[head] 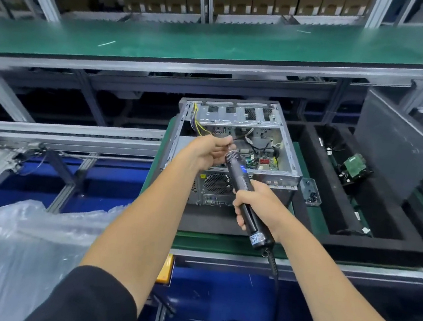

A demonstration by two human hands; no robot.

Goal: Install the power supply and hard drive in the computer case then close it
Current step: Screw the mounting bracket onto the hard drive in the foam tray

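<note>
- The computer case [236, 147] lies open on its side on the green-matted line, its rear fan grille facing the person; the motherboard shows inside and yellow wires [196, 120] hang at the far-left corner. No power supply can be made out in it.
- The dark side panel [393, 145] leans upright well to the right, so closing is a late step.
- A hard drive [354, 167] lies circuit board up in the black foam tray [317, 178] beside the case, not yet installed.
- The right hand [255, 205] is clenched round the electric screwdriver [241, 188], which slants up toward the case opening.
- The left hand [213, 151] pinches at the screwdriver's tip; a screw being seated on the bit is my guess, as it is too small to tell.
- The step looks like preparing to drive a fastener; next the bit must reach its hole squarely.
- The screwdriver's cord [275, 275] trails below, and loose wires inside could snag.
- A small screw tray [311, 192] sits at the case's right corner; plastic wrap [16, 243] lies lower left.
</note>
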